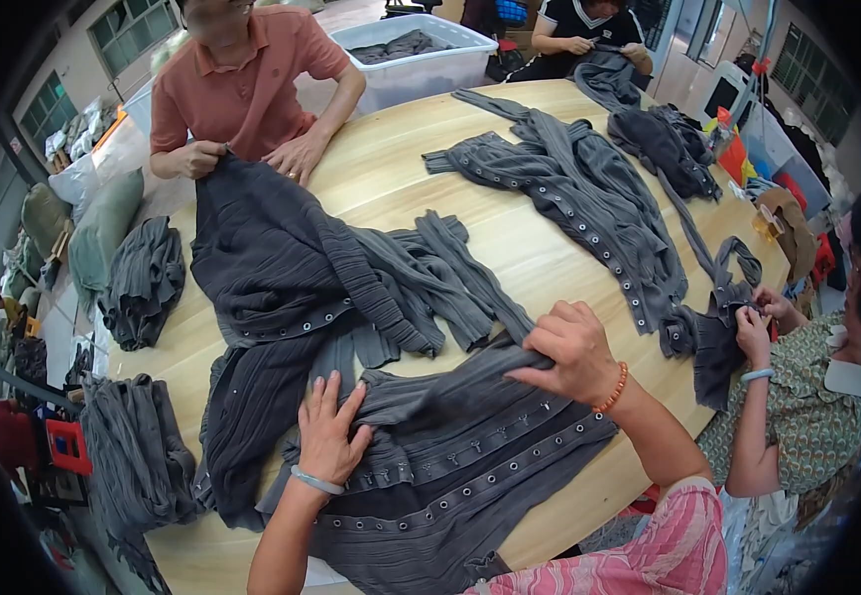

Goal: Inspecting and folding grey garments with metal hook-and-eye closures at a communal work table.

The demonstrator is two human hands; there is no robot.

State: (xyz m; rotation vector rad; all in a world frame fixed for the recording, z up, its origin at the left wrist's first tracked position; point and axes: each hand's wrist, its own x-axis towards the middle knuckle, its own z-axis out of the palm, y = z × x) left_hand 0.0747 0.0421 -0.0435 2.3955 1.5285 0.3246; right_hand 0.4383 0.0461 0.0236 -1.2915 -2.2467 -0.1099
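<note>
A dark grey ribbed garment (540, 478) lies spread on the wooden table in front of me, with a row of metal eyelets and a row of small hooks running across it. My left hand (329, 432), with a pale bangle at the wrist, rests on its left part, fingers spread. My right hand (571, 349), wearing an orange bead bracelet, is closed on the garment's upper edge and lifts it into a fold. Fabric hides part of that grip.
Across the light wooden table (391, 164), a person in a salmon shirt holds another dark garment (267, 238). More eyeleted garments (574, 188) lie at the far right. Folded grey piles (138, 446) sit along the left edge. A white bin (416, 74) stands behind; other people work to the right.
</note>
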